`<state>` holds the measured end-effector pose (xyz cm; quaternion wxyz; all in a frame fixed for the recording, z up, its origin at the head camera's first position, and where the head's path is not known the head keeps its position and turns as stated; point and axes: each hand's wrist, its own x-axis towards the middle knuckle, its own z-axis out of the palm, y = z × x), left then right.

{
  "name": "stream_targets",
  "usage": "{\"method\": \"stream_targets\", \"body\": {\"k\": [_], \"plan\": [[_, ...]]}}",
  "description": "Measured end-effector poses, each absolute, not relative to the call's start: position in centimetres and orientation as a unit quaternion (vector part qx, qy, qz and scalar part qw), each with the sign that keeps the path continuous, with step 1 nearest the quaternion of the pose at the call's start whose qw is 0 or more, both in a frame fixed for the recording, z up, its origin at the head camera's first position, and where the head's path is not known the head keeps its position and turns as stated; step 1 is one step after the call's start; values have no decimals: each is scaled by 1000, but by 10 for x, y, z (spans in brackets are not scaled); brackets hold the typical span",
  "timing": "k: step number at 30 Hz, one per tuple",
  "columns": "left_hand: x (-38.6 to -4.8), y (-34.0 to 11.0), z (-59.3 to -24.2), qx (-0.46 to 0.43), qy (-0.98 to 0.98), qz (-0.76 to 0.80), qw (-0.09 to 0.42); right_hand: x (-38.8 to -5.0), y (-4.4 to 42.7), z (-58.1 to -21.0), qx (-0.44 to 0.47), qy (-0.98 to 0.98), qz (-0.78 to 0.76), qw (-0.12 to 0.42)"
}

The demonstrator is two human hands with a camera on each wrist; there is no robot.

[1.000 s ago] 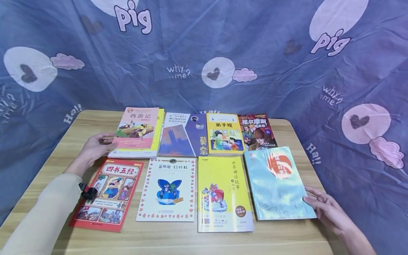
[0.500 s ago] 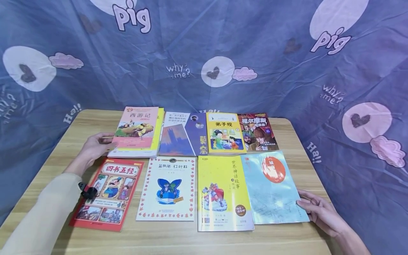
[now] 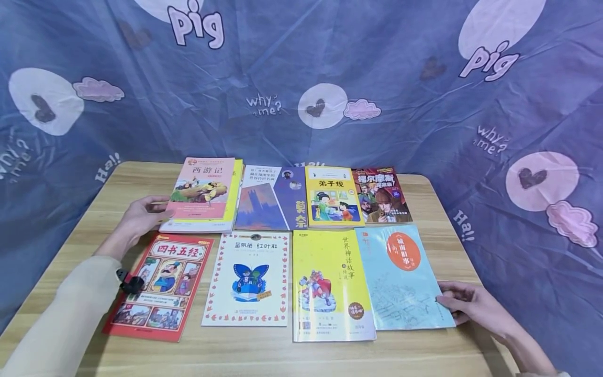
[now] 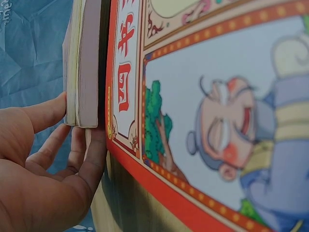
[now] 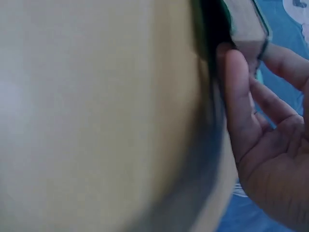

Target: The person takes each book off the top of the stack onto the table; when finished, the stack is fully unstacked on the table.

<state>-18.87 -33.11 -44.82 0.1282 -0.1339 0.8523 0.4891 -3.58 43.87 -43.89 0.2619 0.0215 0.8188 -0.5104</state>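
My left hand pinches the lower left corner of a pink-and-white book, which lies over a yellow book at the back left. In the left wrist view the thumb presses one face of the thick page block while the fingers reach under the other. On the right, my right hand holds the lower right edge of a light blue book with a red oval, thumb on the cover. That book's left edge touches or slightly overlaps a yellow book. Its corner shows between the fingers in the right wrist view.
A red comic-style book and a white butterfly-cover book lie in the front row. Behind are a white-and-purple book, a yellow-framed book and a dark red book. Blue patterned cloth surrounds the wooden table.
The right hand has drawn the light blue book leftward and slightly nearer, down beside the yellow book, and its glare has gone. The left hand and the pink book have stayed put.
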Motion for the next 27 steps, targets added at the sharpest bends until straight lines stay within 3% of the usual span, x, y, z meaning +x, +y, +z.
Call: {"method": "stream_targets", "body": {"k": [6, 10, 27], "plan": [[-188, -333, -446, -127, 855, 486, 126, -53, 423, -414, 14, 872, -467, 147], [-188, -334, -445, -126, 855, 487, 126, -75, 396, -399, -13, 864, -490, 118], [-186, -331, -445, -121, 850, 496, 131, -178, 216, -393, -25, 771, -602, 207]]}}
